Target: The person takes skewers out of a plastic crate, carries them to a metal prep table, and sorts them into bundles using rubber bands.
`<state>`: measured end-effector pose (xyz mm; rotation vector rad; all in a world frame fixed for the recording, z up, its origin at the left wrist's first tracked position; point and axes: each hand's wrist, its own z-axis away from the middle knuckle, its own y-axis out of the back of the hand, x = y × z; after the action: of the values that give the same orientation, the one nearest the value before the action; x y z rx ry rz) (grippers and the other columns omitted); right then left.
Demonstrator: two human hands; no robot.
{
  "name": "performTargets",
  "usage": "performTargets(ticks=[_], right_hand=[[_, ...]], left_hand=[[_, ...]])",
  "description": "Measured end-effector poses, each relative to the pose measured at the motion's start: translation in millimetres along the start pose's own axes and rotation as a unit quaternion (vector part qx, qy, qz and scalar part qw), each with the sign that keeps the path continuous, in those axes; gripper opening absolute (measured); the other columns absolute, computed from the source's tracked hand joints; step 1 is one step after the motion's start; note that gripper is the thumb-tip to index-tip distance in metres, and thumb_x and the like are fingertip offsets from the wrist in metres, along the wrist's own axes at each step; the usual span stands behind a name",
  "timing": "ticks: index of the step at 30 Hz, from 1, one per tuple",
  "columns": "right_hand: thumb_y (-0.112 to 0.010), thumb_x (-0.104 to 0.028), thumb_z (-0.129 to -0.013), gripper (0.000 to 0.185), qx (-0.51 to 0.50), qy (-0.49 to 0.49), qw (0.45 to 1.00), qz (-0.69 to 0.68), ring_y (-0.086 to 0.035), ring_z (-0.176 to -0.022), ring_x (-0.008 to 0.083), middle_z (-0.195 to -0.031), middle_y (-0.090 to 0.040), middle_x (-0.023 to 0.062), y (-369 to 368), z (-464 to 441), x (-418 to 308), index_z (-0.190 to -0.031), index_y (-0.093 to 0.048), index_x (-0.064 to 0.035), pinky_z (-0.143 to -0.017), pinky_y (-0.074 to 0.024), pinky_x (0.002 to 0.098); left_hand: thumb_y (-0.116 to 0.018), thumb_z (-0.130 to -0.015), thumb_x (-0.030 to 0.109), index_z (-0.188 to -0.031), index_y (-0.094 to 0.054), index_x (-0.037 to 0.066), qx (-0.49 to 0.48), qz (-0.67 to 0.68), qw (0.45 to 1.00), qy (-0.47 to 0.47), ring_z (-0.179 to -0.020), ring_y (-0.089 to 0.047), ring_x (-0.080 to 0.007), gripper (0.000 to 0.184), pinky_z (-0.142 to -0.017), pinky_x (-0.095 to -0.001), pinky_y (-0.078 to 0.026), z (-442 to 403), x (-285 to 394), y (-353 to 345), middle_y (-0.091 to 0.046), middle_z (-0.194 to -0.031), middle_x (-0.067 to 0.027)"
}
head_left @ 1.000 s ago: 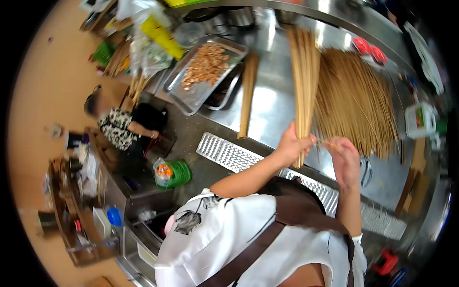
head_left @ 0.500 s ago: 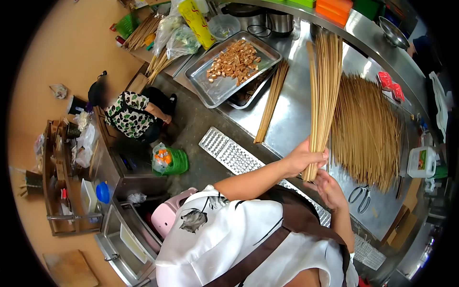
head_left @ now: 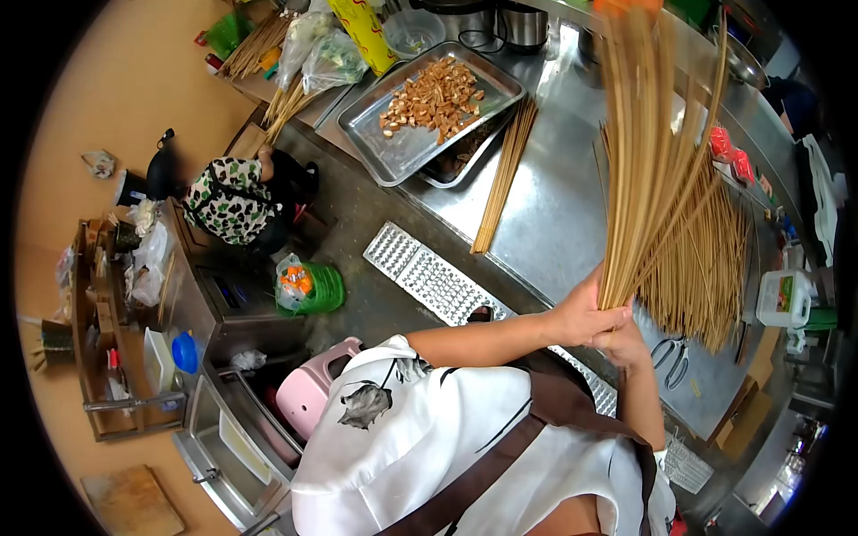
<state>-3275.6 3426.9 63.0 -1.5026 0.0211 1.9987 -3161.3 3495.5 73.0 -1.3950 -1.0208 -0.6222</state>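
My left hand (head_left: 583,313) is wrapped round the lower end of a thick bundle of bamboo skewers (head_left: 636,196). Against it, my right hand (head_left: 625,343) closes on the same end from below, its fingers partly hidden. The skewers point away from me, their far ends fanned apart and blurred by motion. Just right of the bundle and partly behind it, a large pile of skewers (head_left: 702,277) covers part of the steel table (head_left: 552,205). A smaller row of skewers (head_left: 505,179) lies to the left. Scissors (head_left: 672,362) rest near my right hand.
A metal tray (head_left: 384,161) of chopped brown pieces overlaps another tray at the table's left. Red packets (head_left: 733,156) and a white jug (head_left: 786,297) are on the right. Another person (head_left: 234,201) sits left, near a green basket (head_left: 323,288) and pink stool (head_left: 308,393).
The bundle has gone from compact to fanned out and shifted right. My right hand has come up against the left one at its lower end. The other person's arm has moved.
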Motion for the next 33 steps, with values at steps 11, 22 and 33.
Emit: performTargets(ticks=[11, 22, 33], right_hand=[[-0.058, -0.005, -0.068, 0.013, 0.042, -0.020, 0.999, 0.000, -0.050, -0.049, 0.0152, -0.058, -0.052, 0.0070, -27, -2, 10, -0.079, -0.053, 0.0010, -0.043, -0.0401, 0.0254], [-0.057, -0.014, -0.081, 0.014, -0.048, -0.025, 0.978, -0.201, -0.056, -0.063, 0.0209, -0.071, -0.055, 0.0083, -16, -35, 42, -0.086, -0.052, -0.0010, -0.057, -0.0477, 0.0332], [-0.049, -0.014, -0.084, 0.013, 0.054, -0.166, 0.937, -0.301, -0.055, -0.075, 0.0192, -0.082, -0.056, 0.0081, -34, -114, 100, -0.086, -0.055, -0.0029, -0.066, -0.0491, 0.0310]], left_hand=[[-0.061, -0.074, 0.002, -0.092, -0.051, -0.002, 0.099, 0.041, 0.991, 0.082, -0.052, -0.051, -0.0127, 0.022, -0.052, -0.0271, -0.044, -36, 29, 7, -0.053, -0.065, -0.0046], [-0.060, -0.079, 0.016, -0.104, -0.041, -0.003, 0.211, -0.259, 0.936, 0.110, -0.082, -0.056, -0.0236, 0.036, -0.070, -0.0367, -0.047, -46, 12, 24, -0.054, -0.092, -0.0152], [-0.071, -0.063, 0.010, -0.087, -0.058, 0.006, 0.219, -0.667, 0.708, -0.076, -0.090, -0.047, -0.0294, 0.027, -0.081, -0.0410, -0.033, 58, -26, 67, -0.050, -0.095, -0.0108]])
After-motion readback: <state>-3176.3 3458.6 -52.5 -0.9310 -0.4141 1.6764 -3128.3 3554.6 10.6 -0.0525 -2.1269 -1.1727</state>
